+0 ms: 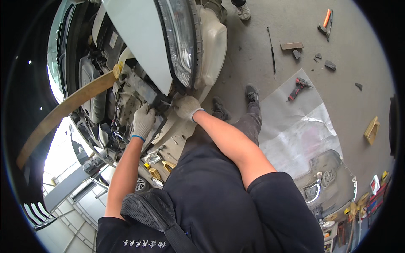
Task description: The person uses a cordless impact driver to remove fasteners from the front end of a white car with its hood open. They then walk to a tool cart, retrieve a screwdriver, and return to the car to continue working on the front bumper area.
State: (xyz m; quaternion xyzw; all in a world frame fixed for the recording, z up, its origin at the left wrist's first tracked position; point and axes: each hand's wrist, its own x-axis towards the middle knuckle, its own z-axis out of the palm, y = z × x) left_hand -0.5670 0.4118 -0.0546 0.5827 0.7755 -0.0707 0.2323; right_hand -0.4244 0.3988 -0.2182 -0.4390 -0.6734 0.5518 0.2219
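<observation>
Both of my hands, in off-white knit gloves with blue cuffs, are at the stripped front end of a car. My left hand [144, 121] is closed at the edge of the engine bay [122, 105], its fingers bent against a dark part; what it grips is too small to tell. Close by on the right, my right hand [187, 107] is curled just below the headlight [182, 50], beside the tip of the white fender [139, 38]. Its fingertips are partly hidden, as is anything in them. A dark bracket-like part [145, 90] lies between the hands.
A tan strap [69, 99] runs from the engine bay to the left. A cordless drill [299, 88] lies on a grey sheet [278, 122] at right. A hammer [325, 27], a thin black rod [272, 50] and broken pieces [330, 65] lie on the floor. Another person's shoe [243, 12] shows beyond.
</observation>
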